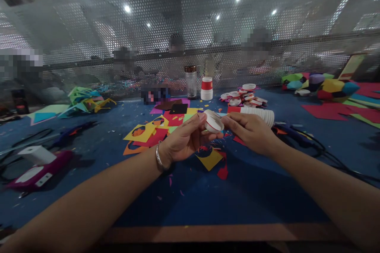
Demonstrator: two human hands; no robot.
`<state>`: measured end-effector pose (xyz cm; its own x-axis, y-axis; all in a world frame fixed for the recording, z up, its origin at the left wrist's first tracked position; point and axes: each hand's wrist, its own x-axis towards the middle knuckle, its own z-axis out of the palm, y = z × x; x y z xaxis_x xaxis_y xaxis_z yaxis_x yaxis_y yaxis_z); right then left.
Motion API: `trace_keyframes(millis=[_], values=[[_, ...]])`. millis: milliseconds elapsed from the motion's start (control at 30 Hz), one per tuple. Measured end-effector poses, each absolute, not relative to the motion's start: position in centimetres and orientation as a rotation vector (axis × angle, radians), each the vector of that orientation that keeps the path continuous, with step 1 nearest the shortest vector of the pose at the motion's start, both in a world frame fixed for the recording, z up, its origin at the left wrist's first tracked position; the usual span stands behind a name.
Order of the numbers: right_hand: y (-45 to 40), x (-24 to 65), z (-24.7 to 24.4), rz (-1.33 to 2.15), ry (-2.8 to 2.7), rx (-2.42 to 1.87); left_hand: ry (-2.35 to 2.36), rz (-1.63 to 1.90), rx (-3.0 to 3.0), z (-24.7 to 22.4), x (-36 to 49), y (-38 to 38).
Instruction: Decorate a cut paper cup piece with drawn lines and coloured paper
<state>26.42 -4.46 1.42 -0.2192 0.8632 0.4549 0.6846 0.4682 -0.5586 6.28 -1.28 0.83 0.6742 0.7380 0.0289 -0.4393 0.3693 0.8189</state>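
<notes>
My left hand [185, 137] holds the cut-off base of a paper cup [213, 122], a shallow white round piece with a thin red edge, tilted with its hollow side showing. Thumb and fingers grip it from the left and below. My right hand [251, 130] is closed in a pinch at the piece's right edge; what its fingertips hold, if anything, is too small to make out. Just behind that hand lies a stack of white paper cups [261, 115] on its side. Beneath my hands are a yellow paper scrap [210, 159] and a red paper scrap [222, 172].
Coloured paper sheets with cut holes [144, 132] lie left of centre. Behind stand a glass bottle [190, 83], upright paper cups [207, 89] and a pile of cut cup pieces [245, 97]. A blue glue gun [73, 131] and a purple power strip [41, 172] lie left; cables [323, 152] run right.
</notes>
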Motion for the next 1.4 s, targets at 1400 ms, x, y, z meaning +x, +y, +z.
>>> trace_keyframes(millis=[1400], values=[[-4.8,25.9,2.0,0.345,-1.997,-1.186,0.275,0.704,0.888,0.9,5.9,-0.8]])
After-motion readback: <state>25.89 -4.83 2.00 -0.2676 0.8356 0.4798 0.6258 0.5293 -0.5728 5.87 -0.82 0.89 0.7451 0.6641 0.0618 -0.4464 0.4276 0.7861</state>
